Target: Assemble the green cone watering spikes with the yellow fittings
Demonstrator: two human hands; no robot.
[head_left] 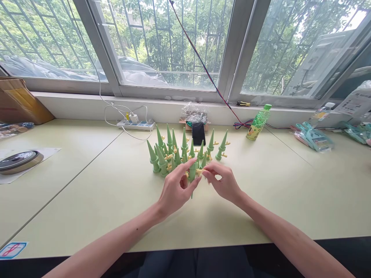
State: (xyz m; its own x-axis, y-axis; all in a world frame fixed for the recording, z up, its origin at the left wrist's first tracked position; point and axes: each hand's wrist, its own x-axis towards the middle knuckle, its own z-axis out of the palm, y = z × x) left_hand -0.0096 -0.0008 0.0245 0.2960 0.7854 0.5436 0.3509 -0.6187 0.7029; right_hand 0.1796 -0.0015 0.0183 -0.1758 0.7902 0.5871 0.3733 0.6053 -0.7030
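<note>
My left hand [180,183] is closed round a green plant watering spike [192,172], gripping it between thumb and fingers with its tip pointing down. A small yellow valve [199,172] sticks out of the spike's right side. The thumb and fingertips of my right hand [222,180] pinch the outer end of that valve. Just beyond my hands stand several more green watering spikes [162,163], upright with their points up. Yellow valves jut from the sides of many of them. My left fingers partly cover the held spike.
Behind the spikes lies a black phone [198,134] near crumpled clear plastic [194,114]. A green-capped bottle [259,122] leans at the back right, near bagged items [314,137]. A power strip [137,124] with cables sits back left; a tape roll [21,161] lies far left.
</note>
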